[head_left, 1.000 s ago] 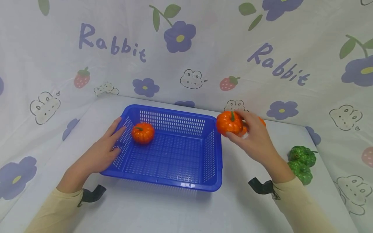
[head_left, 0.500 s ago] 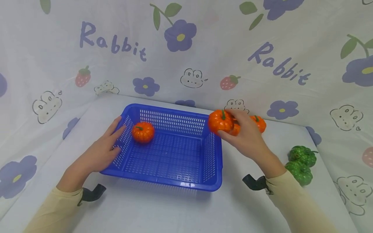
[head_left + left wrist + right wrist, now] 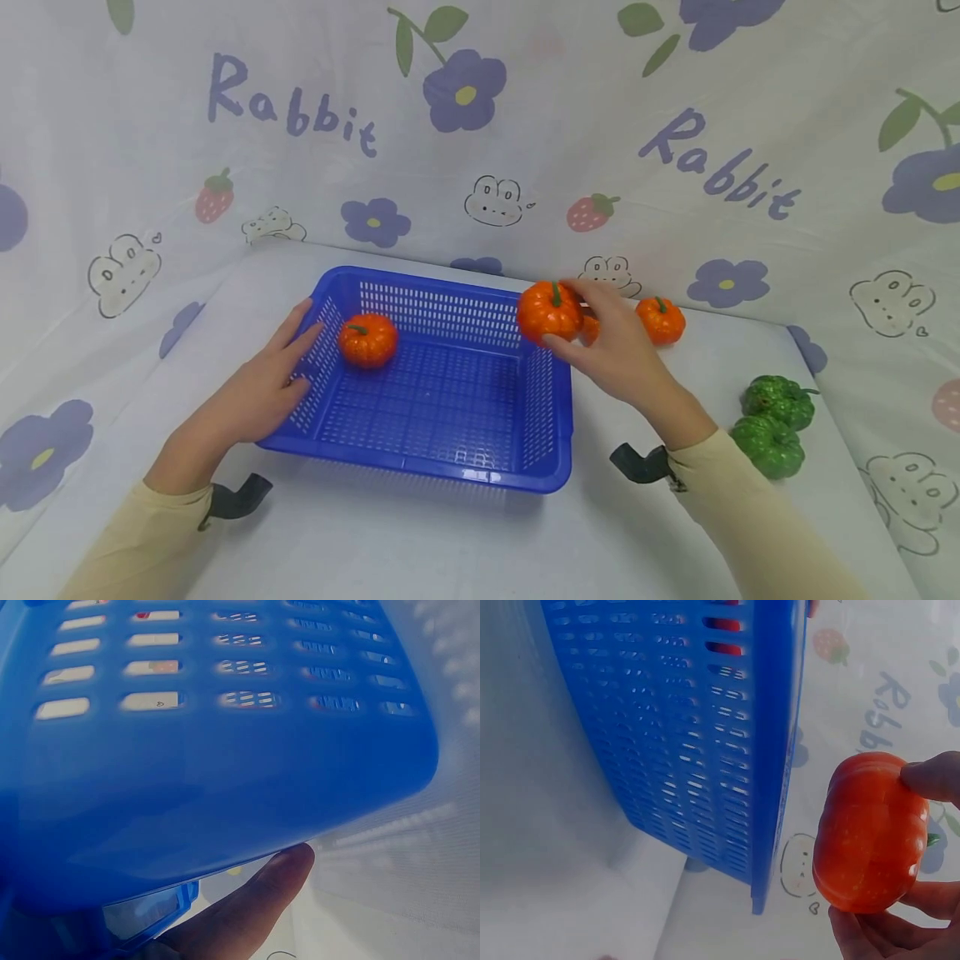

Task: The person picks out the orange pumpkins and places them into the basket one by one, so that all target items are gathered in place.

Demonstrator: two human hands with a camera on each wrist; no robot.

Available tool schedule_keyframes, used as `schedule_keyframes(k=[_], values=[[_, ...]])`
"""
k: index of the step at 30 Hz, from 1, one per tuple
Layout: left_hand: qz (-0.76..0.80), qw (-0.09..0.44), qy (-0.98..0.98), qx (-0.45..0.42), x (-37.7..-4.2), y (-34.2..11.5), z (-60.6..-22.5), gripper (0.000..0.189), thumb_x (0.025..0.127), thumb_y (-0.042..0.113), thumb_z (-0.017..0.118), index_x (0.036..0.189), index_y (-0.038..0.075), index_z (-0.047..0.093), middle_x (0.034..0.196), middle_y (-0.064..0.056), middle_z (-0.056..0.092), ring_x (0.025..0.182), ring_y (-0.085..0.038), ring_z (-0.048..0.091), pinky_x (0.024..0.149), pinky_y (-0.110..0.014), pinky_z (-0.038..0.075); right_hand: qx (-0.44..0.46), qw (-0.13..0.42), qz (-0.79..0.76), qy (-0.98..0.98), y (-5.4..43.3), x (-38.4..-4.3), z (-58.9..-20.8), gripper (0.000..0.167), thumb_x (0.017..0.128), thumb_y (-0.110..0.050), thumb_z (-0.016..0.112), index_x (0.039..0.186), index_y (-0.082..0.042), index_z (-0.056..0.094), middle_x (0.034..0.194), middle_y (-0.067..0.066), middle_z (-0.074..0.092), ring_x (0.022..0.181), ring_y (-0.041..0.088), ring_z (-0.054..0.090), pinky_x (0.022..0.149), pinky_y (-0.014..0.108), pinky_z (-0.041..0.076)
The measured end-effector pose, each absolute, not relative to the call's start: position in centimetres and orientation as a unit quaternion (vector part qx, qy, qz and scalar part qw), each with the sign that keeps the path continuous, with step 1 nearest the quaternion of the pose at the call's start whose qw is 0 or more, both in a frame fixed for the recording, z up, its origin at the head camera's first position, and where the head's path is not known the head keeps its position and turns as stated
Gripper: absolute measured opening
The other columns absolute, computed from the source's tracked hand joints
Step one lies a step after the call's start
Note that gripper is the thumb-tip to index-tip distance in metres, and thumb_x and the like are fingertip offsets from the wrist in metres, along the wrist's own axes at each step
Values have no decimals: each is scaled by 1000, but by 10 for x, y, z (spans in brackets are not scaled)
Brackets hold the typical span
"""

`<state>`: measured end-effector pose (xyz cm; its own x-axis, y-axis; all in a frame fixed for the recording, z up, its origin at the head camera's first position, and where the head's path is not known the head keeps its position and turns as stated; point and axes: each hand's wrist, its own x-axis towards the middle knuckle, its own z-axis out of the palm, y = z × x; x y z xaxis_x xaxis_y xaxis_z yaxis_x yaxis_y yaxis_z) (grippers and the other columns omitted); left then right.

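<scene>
My right hand (image 3: 618, 350) pinches an orange toy pumpkin (image 3: 550, 312) between thumb and fingers, held over the right rim of a blue plastic basket (image 3: 412, 471). In the right wrist view, the pumpkin (image 3: 870, 832) appears beyond the basket's slotted wall (image 3: 660, 735). Another patch of orange (image 3: 590, 331) shows between the held pumpkin and the palm. On the basket's left rim rests my left hand (image 3: 258, 387), fingers spread out. One finger (image 3: 262, 904) lies along the rim in the left wrist view. Inside the basket, at its left end, sits an orange pumpkin (image 3: 368, 341).
Behind my right hand, an orange pumpkin (image 3: 661, 321) stands near the table's back edge. Two green pumpkins (image 3: 777, 402) (image 3: 768, 447) sit together on the right side of the white table (image 3: 420, 550). A patterned curtain (image 3: 540, 125) hangs at the back.
My right hand has carried the pumpkin leftward, from beside the basket to over its right rim, uncovering the pumpkin behind. My left hand stays in place.
</scene>
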<state>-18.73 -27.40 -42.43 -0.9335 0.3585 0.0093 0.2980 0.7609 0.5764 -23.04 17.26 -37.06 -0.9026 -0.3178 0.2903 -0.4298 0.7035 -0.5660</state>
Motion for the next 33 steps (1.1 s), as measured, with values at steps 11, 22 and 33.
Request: schedule_keyframes(k=[11, 22, 33], values=[[296, 50, 938, 172, -188, -275, -425, 71, 104, 0, 53, 169, -5, 24, 182, -12, -10, 160, -51, 21, 120, -69, 31, 214, 75, 330, -917, 161, -235, -373, 72, 94, -19, 86, 156, -4, 51, 144, 16, 58, 131, 34, 59, 106, 55, 56], [297, 49, 938, 171, -187, -277, -424, 71, 104, -1, 53, 169, -6, 25, 182, -12, -10, 159, -52, 22, 120, -69, 31, 220, 67, 328, -916, 156, -239, -378, 76, 94, -20, 86, 158, -4, 49, 147, 16, 56, 136, 34, 56, 111, 53, 53], [303, 49, 935, 176, -188, -274, -427, 71, 104, 0, 52, 169, -5, 24, 182, -12, -10, 161, -50, 19, 121, -69, 30, 213, 61, 330, -918, 157, -236, -379, 80, 93, -20, 86, 161, -5, 46, 153, 17, 53, 141, 36, 53, 112, 55, 52]])
